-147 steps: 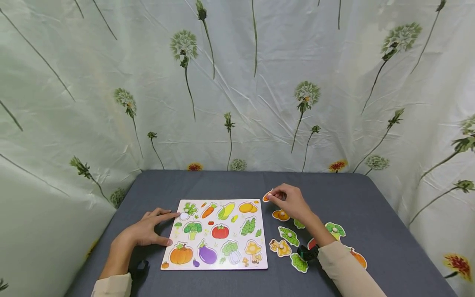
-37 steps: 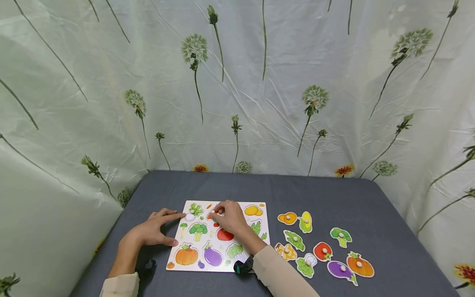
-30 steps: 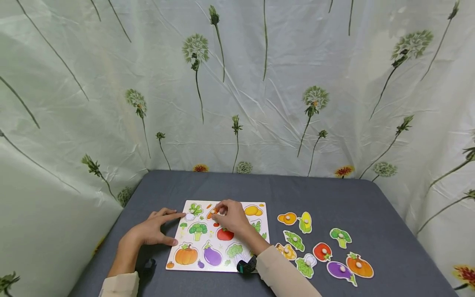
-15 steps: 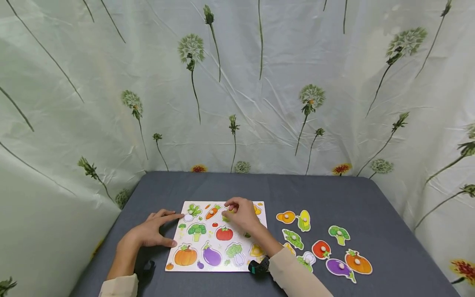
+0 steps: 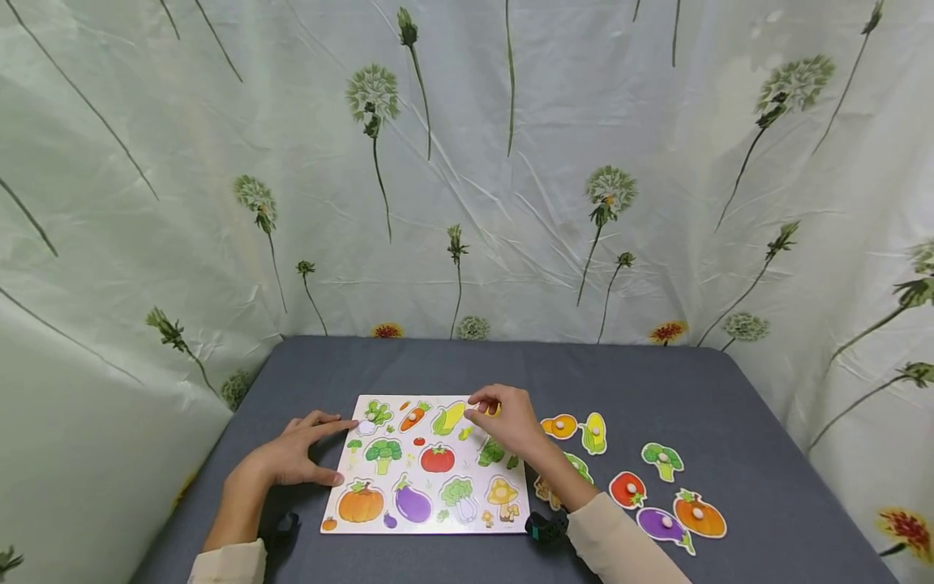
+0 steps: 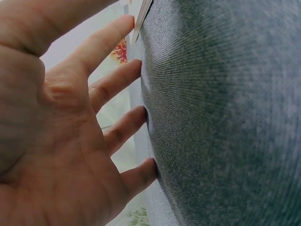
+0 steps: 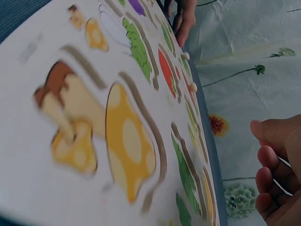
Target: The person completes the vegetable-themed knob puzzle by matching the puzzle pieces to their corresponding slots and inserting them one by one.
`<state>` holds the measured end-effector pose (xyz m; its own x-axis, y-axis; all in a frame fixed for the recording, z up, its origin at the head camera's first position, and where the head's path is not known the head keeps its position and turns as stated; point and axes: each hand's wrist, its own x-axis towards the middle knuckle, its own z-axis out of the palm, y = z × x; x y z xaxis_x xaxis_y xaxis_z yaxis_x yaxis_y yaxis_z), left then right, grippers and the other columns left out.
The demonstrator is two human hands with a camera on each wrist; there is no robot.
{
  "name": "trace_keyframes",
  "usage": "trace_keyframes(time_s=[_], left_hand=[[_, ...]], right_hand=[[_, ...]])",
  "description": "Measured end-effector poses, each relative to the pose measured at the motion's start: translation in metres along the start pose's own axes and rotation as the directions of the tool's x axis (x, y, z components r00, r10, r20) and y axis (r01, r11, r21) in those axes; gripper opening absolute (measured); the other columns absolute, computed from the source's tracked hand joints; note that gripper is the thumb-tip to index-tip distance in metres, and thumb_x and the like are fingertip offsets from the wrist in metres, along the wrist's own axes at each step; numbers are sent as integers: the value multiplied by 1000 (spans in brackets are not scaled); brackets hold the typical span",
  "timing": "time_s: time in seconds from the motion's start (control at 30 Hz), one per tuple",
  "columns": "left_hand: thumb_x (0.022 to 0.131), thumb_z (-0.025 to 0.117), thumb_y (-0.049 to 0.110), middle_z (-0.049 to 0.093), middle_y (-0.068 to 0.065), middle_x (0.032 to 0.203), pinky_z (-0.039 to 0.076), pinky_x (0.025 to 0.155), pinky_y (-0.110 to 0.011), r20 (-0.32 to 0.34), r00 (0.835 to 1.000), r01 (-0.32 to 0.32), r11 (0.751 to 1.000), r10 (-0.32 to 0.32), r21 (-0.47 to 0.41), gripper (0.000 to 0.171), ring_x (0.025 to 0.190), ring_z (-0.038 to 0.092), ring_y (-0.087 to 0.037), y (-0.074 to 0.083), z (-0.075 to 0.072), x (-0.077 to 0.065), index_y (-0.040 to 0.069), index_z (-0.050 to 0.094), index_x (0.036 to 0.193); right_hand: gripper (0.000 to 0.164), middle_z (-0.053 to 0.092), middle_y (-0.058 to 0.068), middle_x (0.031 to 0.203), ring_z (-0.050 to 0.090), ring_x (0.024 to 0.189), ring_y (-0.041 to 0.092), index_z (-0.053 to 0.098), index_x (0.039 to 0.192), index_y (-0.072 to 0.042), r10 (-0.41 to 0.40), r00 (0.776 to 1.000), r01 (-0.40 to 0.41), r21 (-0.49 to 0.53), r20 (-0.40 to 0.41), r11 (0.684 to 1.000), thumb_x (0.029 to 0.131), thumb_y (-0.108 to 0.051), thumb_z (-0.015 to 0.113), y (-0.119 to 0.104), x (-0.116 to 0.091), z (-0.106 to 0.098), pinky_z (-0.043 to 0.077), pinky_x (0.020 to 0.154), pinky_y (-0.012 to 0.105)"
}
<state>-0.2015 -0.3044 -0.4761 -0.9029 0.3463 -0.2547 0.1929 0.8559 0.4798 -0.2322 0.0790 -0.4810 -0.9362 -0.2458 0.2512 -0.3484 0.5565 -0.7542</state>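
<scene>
A white vegetable puzzle board point(image 5: 430, 519) lies on the table. Along its left edge rests my left hand point(image 5: 280, 458), thumb and index finger at the board, other fingertips on the cloth in the left wrist view. The carrot piece point(image 5: 414, 417), with a small knob, sits in the carrot slot; left of it a knobbed white-and-green vegetable piece point(image 5: 374, 414) fills the top-left slot. Above the board's upper right corner hovers my right hand point(image 5: 511, 418), fingers loosely bent and holding nothing. It hides part of the yellow picture there. In the right wrist view its fingers are apart from the board.
Knobbed pieces lie right of the board: a corn point(image 5: 594, 434), an orange round vegetable point(image 5: 559, 427), a broccoli point(image 5: 662, 462), a tomato point(image 5: 627, 491), an eggplant point(image 5: 662, 525) and a pumpkin point(image 5: 700, 515). My right forearm partly covers others. A floral curtain point(image 5: 467, 178) hangs behind.
My right hand carried the carrot piece from the board's right side into its slot and let it go. It has since moved right, off the piece. My left hand stays at the board's edge.
</scene>
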Motion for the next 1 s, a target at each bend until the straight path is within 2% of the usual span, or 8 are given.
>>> trace_keyframes(time_s=[0.3, 0.57, 1.0], left_hand=[[74, 89, 52, 42, -21, 153, 35, 100, -78, 5, 1000, -15, 1000, 15, -9, 90, 134, 37, -50, 0, -1, 0, 23, 53, 151], [75, 88, 52, 42, -21, 153, 35, 99, -78, 14, 1000, -15, 1000, 15, -2, 89, 133, 38, -49, -1, -2, -1, 24, 53, 151], [74, 89, 52, 42, -22, 154, 35, 100, -79, 17, 1000, 12, 1000, -12, 9, 91, 133, 38, -49, 2, -1, 1, 24, 52, 152]], right_hand=[[17, 64, -9, 77, 53, 70, 8, 80, 101, -11, -5, 1000, 4, -47, -19, 999, 87, -20, 84, 25, -18, -36, 43, 64, 24], [19, 68, -7, 86, 58, 79, 9, 79, 103, -14, 82, 995, -88, -106, -60, 990, 87, -22, 84, 50, -40, -67, 48, 70, 25], [22, 65, -2, 85, 53, 75, 12, 79, 104, -11, 165, 975, -189, -164, -151, 968, 87, -24, 84, 89, -61, -110, 44, 65, 24]])
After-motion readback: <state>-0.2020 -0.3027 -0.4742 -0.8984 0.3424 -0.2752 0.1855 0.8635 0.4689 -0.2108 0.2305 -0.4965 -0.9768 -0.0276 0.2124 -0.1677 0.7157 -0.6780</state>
